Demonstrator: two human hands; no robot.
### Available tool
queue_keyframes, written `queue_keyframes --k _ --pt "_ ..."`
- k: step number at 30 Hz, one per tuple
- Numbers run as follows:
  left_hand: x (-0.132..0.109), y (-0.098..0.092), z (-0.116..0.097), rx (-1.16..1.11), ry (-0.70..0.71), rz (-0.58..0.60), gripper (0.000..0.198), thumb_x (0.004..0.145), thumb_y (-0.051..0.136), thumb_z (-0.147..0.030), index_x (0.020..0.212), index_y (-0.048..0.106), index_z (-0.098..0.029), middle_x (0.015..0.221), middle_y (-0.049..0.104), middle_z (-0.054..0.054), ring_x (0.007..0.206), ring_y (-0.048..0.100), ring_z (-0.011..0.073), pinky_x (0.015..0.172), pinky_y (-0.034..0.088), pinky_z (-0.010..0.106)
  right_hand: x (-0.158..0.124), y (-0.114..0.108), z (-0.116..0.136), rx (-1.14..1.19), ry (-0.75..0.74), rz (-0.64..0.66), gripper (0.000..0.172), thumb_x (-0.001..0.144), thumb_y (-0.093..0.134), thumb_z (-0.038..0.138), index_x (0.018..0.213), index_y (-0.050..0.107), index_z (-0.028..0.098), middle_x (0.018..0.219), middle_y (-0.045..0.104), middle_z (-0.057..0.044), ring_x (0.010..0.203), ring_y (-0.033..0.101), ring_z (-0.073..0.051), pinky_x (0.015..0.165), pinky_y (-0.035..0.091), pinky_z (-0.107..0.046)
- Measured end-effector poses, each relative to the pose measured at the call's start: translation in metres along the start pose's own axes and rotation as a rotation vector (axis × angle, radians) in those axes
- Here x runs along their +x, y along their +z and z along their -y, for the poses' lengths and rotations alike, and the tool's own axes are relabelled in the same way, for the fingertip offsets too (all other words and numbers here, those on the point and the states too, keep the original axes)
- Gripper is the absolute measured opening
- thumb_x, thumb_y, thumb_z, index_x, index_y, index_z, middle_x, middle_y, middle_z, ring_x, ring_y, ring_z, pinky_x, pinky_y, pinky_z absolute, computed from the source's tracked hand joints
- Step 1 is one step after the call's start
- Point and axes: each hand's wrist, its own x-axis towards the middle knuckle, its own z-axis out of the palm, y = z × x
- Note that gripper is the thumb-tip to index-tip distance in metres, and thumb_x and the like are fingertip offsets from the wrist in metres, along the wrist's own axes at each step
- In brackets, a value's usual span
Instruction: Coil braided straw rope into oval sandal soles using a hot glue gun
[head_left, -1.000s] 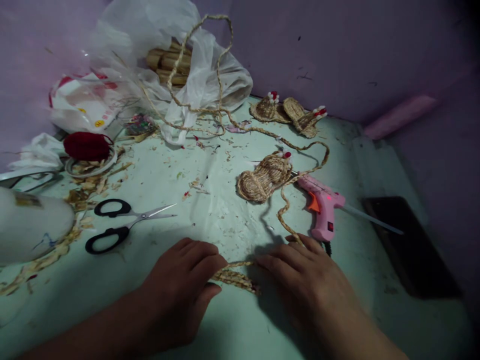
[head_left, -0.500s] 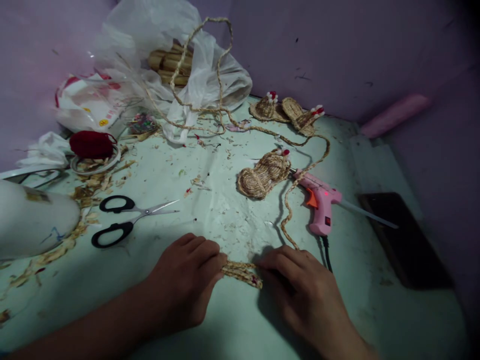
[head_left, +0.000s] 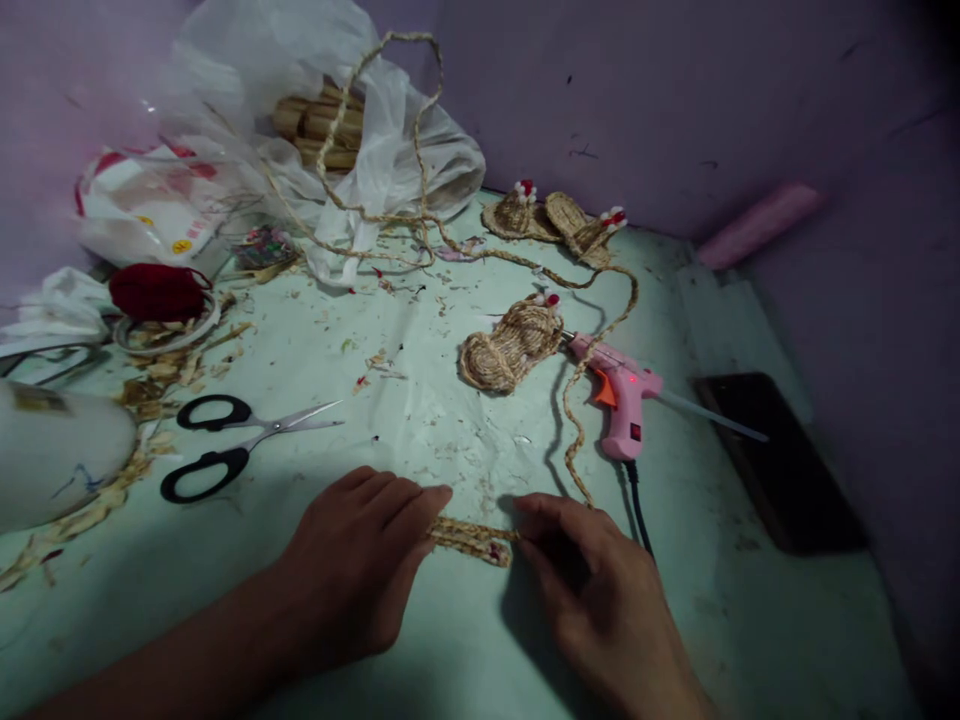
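Left hand [head_left: 364,560] and right hand [head_left: 607,575] each pinch the folded braided cord [head_left: 472,541] between them, at the near middle of a pale green table [head_left: 450,640] strewn with dry scraps [head_left: 154,390] at left; 2 woven slippers [head_left: 514,217] lie by the far purple wall [head_left: 637,110]

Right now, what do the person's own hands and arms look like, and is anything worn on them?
Both the left hand and the right hand are bare, with no gloves. No ring, watch or bracelet can be made out. The left forearm shows no sleeve; the right arm is cut off by the picture's bottom edge. Fine marks are too dim to tell.
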Motion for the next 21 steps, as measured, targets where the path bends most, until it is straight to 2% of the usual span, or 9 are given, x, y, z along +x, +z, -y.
queue_keyframes --k 5,9,15,21 --pt "0.0012 0.0003 0.0005 0.015 0.037 0.017 0.016 0.081 0.046 -0.010 0.090 0.056 -0.019 0.076 0.060 0.003 0.065 0.050 0.0170 0.062 0.040 0.034 0.0007 -0.0014 0.0045 0.059 -0.018 0.021 0.018 0.078 0.052 0.016 0.090 0.064 0.021 0.075 0.068 -0.004 0.069 0.064 -0.020 0.061 0.054 -0.036" --pt "0.0010 0.0006 0.0014 0.046 0.059 0.025 0.018 0.080 0.046 -0.008 0.089 0.058 -0.019 0.076 0.059 0.003 0.064 0.048 0.0175 0.061 0.038 0.034 0.0049 -0.0060 0.0065 0.029 -0.098 0.087 0.021 0.081 0.048 0.013 0.089 0.065 0.022 0.079 0.069 -0.003 0.073 0.063 -0.020 0.064 0.052 -0.037" --pt "0.0018 -0.0023 -0.0023 0.025 0.026 0.010 0.016 0.083 0.046 -0.010 0.091 0.058 -0.018 0.077 0.059 0.003 0.065 0.049 0.0172 0.062 0.040 0.034 0.0017 -0.0081 0.0019 -0.034 -0.184 0.092 0.025 0.083 0.046 0.009 0.094 0.065 0.021 0.079 0.068 -0.005 0.070 0.062 -0.019 0.063 0.050 -0.038" --pt "0.0028 -0.0015 -0.0017 0.014 0.030 0.005 0.017 0.083 0.045 -0.009 0.090 0.058 -0.018 0.076 0.059 0.003 0.064 0.049 0.0172 0.061 0.039 0.034 -0.0044 -0.0089 0.0029 -0.058 -0.170 0.143 0.031 0.082 0.044 0.007 0.100 0.063 0.021 0.088 0.065 -0.007 0.078 0.059 -0.021 0.067 0.049 -0.039"
